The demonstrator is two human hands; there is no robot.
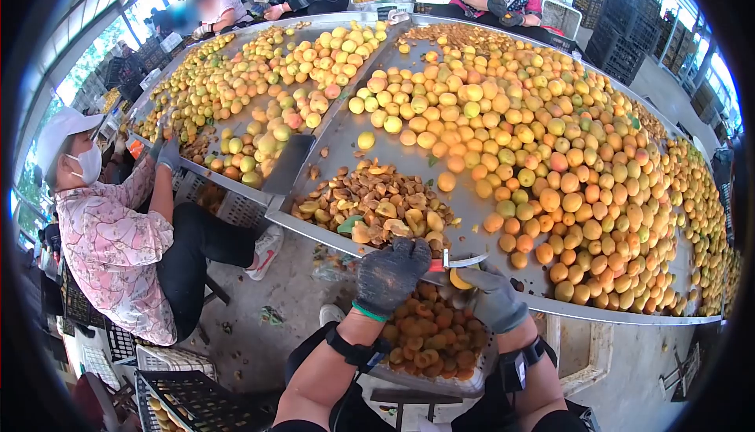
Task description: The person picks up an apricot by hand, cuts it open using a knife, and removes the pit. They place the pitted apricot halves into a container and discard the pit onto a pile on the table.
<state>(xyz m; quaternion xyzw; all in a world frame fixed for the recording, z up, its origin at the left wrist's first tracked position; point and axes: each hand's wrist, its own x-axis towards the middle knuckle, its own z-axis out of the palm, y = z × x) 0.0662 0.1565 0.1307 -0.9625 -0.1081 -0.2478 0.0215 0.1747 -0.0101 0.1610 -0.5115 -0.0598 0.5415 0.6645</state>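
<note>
My left hand, in a dark grey glove, is closed on the red handle of a small knife with a curved blade that points right. In my right hand, in a lighter grey glove, is an apricot, held just under the blade. Both hands are close together at the metal table's front edge. Below them, between my knees, a basket holds many apricot pieces. Just beyond my left hand lies a heap of brownish pits and apricot scraps with a green leaf.
Whole apricots cover much of the table to the right and back. A raised metal divider separates another apricot pile on the left. A masked co-worker sits at left; other people work along the far side. Black crates are stacked behind.
</note>
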